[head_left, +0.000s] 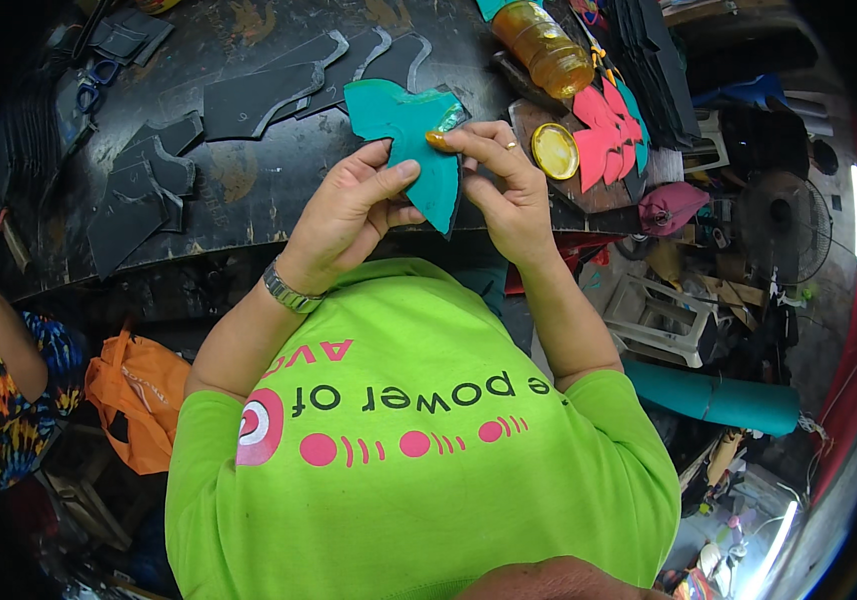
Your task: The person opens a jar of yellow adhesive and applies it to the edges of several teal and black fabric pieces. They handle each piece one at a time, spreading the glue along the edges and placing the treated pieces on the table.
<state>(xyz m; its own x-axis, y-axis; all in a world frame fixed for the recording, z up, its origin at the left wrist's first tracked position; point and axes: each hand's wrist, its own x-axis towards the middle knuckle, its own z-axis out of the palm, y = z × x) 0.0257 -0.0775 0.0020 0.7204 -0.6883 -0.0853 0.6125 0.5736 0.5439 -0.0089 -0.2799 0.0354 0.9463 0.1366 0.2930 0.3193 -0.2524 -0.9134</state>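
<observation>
My left hand pinches a teal cut piece of sheet material, thumb on its face and fingers behind. The piece has a wavy outline and narrows to a point toward me; a black edge shows along its right side. At its upper right edge my right hand is closed on it, the index fingertip coated in amber, glue-like stuff and resting on the face. A glossy wet smear lies beside that fingertip. The right hand's other fingertips are partly hidden.
Black cut pieces with pale edge marks lie across the dark table. At right are an amber jar, a yellow lid and red cut pieces. Blue-handled scissors lie far left. Another person's arm shows at left.
</observation>
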